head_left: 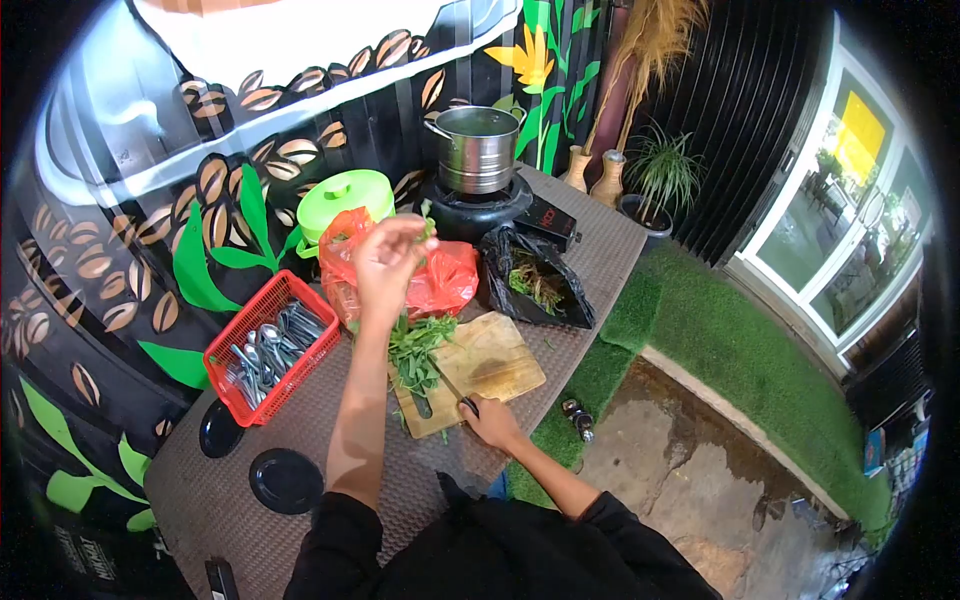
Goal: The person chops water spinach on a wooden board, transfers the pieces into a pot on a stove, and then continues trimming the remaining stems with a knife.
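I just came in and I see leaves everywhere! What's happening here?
A person is working with leafy greens on a wooden cutting board. Their left hand is raised, pinching a small green sprig. Their right hand holds a knife handle at the board's near edge. A red basket of spoons and a steel pot sit nearby.

A dark wall (150,200) fills the upper left of the frame, painted with brown beans, green leaves and a yellow flower (527,58). A brown woven table (600,250) runs from the lower left up to the middle. At the top middle stand two brown vases (592,172) and a leafy pot plant (655,175). Green grass mat (720,340) covers the ground at the right, beside wet stone floor (680,470). Bright daylight comes through glass doors (850,200) at the upper right.
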